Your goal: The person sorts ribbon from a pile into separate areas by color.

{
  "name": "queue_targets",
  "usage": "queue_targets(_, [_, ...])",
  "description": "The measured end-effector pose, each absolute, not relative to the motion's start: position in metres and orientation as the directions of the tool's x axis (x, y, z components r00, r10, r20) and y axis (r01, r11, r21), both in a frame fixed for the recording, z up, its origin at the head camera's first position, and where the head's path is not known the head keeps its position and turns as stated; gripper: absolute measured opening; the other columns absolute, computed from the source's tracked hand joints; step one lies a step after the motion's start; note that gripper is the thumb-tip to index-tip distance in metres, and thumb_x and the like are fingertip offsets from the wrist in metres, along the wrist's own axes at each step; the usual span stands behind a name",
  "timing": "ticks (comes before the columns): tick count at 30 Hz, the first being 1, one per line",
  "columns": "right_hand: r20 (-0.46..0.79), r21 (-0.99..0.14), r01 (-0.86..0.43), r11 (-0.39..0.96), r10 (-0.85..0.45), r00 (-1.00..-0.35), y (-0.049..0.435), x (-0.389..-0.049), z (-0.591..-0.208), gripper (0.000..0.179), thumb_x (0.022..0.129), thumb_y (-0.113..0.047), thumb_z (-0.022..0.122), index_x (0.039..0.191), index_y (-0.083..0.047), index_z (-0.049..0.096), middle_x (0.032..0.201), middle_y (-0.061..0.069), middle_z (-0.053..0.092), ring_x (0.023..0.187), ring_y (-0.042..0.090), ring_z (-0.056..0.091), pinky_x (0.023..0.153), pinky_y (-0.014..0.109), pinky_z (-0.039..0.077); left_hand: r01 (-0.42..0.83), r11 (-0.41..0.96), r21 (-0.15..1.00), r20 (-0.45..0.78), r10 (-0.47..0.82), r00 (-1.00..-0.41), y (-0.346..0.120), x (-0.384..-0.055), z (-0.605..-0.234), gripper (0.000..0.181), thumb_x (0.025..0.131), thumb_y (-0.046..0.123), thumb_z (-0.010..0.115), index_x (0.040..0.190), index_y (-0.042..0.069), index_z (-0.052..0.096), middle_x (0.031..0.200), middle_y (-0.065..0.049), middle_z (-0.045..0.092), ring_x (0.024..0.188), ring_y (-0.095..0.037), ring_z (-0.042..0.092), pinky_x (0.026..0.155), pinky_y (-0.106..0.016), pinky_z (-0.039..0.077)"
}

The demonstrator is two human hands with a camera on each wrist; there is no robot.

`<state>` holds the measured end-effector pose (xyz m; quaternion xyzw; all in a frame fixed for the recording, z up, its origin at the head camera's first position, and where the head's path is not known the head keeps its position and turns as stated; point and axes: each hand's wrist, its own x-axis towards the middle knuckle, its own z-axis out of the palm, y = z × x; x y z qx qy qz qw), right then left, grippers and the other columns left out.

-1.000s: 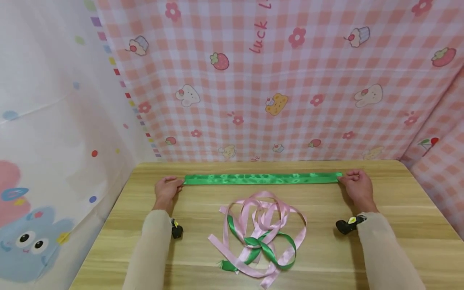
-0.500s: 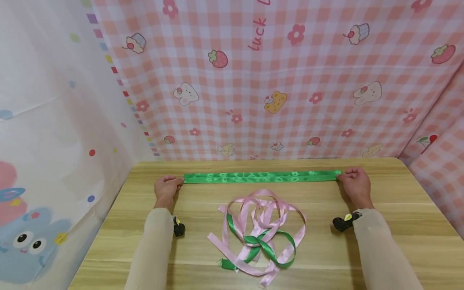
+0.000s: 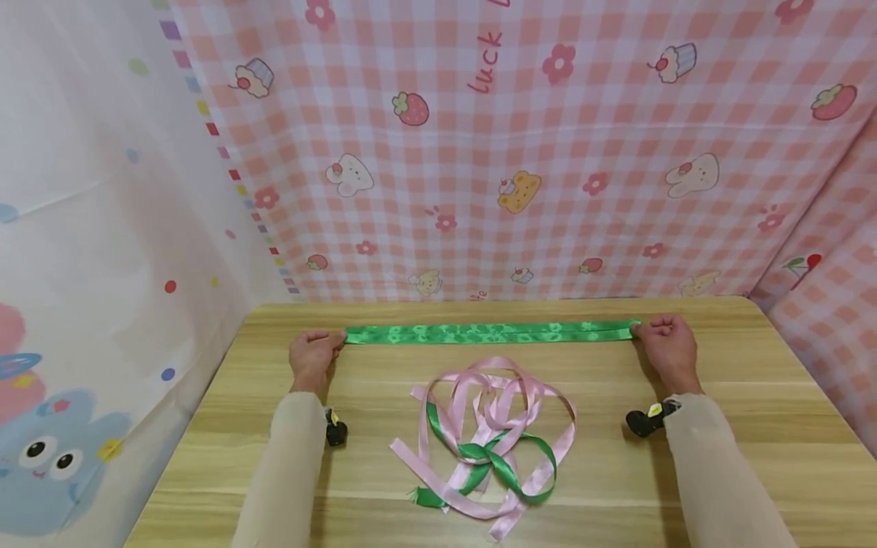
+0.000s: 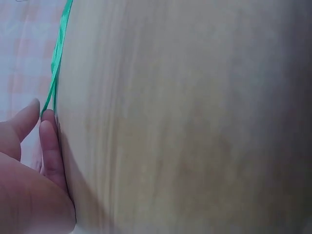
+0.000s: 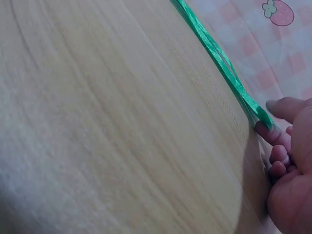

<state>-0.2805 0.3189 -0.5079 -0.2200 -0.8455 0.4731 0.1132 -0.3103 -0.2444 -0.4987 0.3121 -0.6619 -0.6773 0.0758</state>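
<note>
A shiny green ribbon (image 3: 479, 333), folded into layers, stretches straight from side to side near the back of the table. At its left end my left hand (image 3: 313, 359) pinches it between thumb and fingers. My right hand (image 3: 669, 352) pinches the other end, its outer fingers curled in. In the left wrist view the ribbon (image 4: 59, 44) runs up from the fingertips as narrow bands. In the right wrist view the ribbon (image 5: 219, 61) shows a gap between its layers, and its end lies over the index finger (image 5: 273, 135).
On the wooden table (image 3: 226, 457), between the forearms, lies a loose heap of pink ribbon (image 3: 503, 396) with a looped green ribbon (image 3: 507, 476) on and among it. A pink checked cloth (image 3: 466, 152) hangs behind the table's back edge. Each wrist carries a small black camera (image 3: 645, 422).
The head view has shifted slightly. Both hands keep their pinch on the green ribbon. A dark line between its layers now shows towards the right end.
</note>
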Motion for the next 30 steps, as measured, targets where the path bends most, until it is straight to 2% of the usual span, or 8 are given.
queue_targets(4, [-0.029, -0.851, 0.264, 0.455, 0.46, -0.887, 0.319, -0.279, -0.503, 0.036, 0.093, -0.039, 0.066, 0.106, -0.008, 0.051, 0.076, -0.014, 0.052, 0.071, 0.002, 0.049, 0.065, 0.019, 0.041, -0.297, -0.178, 0.938, -0.346, -0.497, -0.796, -0.246, -0.307, -0.495, 0.036, 0.084, 0.005, 0.078, 0.108, 0.005, 0.052, 0.073, 0.002, 0.067, 0.061, -0.005, 0.065, 0.058, -0.017, 0.054])
queue_targets(8, [-0.033, -0.842, 0.26, 0.473, 0.435, -0.9, 0.321, -0.272, -0.499, 0.044, 0.095, -0.047, 0.059, 0.112, -0.007, 0.049, 0.086, -0.007, 0.054, 0.072, 0.003, 0.049, 0.064, 0.02, 0.042, -0.288, -0.214, 0.934, -0.354, -0.428, -0.831, -0.248, -0.301, -0.492, 0.041, 0.088, 0.006, 0.074, 0.117, 0.003, 0.046, 0.079, -0.001, 0.067, 0.063, -0.006, 0.066, 0.061, -0.019, 0.056])
queue_targets(11, [-0.002, -0.839, 0.21, 0.502, 0.384, -0.923, 0.314, -0.263, -0.496, 0.046, 0.097, -0.047, 0.057, 0.114, -0.005, 0.049, 0.087, -0.004, 0.055, 0.07, 0.002, 0.05, 0.061, 0.021, 0.044, -0.293, -0.111, 0.95, -0.313, -0.358, -0.88, -0.252, -0.293, -0.491, 0.047, 0.09, 0.01, 0.073, 0.126, 0.001, 0.044, 0.083, 0.002, 0.065, 0.064, -0.005, 0.063, 0.063, -0.02, 0.056])
queue_targets(15, [0.095, -0.828, 0.056, 0.558, 0.238, -0.967, 0.288, -0.244, -0.484, 0.043, 0.099, -0.04, 0.058, 0.113, -0.001, 0.05, 0.088, 0.001, 0.059, 0.069, 0.002, 0.052, 0.059, 0.02, 0.046, -0.239, 0.112, 0.965, -0.211, -0.217, -0.953, -0.251, -0.275, -0.49, 0.05, 0.091, 0.015, 0.072, 0.13, -0.002, 0.045, 0.09, 0.004, 0.063, 0.073, -0.006, 0.06, 0.069, -0.021, 0.055])
queue_targets(19, [0.195, -0.767, -0.067, 0.638, 0.132, -0.972, 0.26, -0.214, -0.47, 0.035, 0.099, -0.031, 0.06, 0.111, 0.001, 0.052, 0.093, 0.008, 0.056, 0.074, 0.011, 0.049, 0.06, 0.022, 0.042, -0.11, 0.24, 0.964, -0.109, -0.021, -0.994, -0.226, -0.256, -0.482, 0.043, 0.092, 0.01, 0.071, 0.126, -0.006, 0.049, 0.103, -0.009, 0.068, 0.084, -0.012, 0.064, 0.072, -0.024, 0.054])
queue_targets(24, [0.321, -0.692, -0.176, 0.7, 0.08, -0.944, 0.232, -0.183, -0.461, 0.026, 0.093, -0.013, 0.067, 0.106, 0.004, 0.053, 0.099, 0.02, 0.052, 0.086, 0.028, 0.045, 0.071, 0.033, 0.035, 0.059, 0.296, 0.953, -0.005, 0.21, -0.978, -0.182, -0.225, -0.464, 0.033, 0.089, 0.004, 0.072, 0.115, -0.007, 0.055, 0.104, -0.02, 0.068, 0.088, -0.017, 0.063, 0.075, -0.022, 0.052])
queue_targets(26, [0.354, -0.665, -0.222, 0.713, 0.038, -0.934, 0.226, -0.177, -0.463, 0.025, 0.09, -0.008, 0.07, 0.105, 0.005, 0.054, 0.102, 0.023, 0.053, 0.09, 0.031, 0.046, 0.075, 0.035, 0.035, 0.101, 0.302, 0.948, 0.007, 0.295, -0.955, -0.168, -0.213, -0.459, 0.029, 0.089, 0.006, 0.073, 0.111, -0.004, 0.058, 0.101, -0.017, 0.068, 0.089, -0.018, 0.062, 0.077, -0.023, 0.051])
queue_targets(30, [0.273, -0.644, -0.233, 0.728, -0.065, -0.96, 0.232, -0.179, -0.474, 0.027, 0.091, -0.008, 0.069, 0.11, 0.007, 0.055, 0.109, 0.026, 0.056, 0.098, 0.037, 0.051, 0.084, 0.045, 0.044, 0.151, 0.338, 0.929, 0.0, 0.408, -0.913, -0.151, -0.199, -0.461, 0.023, 0.09, 0.01, 0.073, 0.108, 0.001, 0.061, 0.099, -0.008, 0.069, 0.091, -0.02, 0.062, 0.077, -0.027, 0.051])
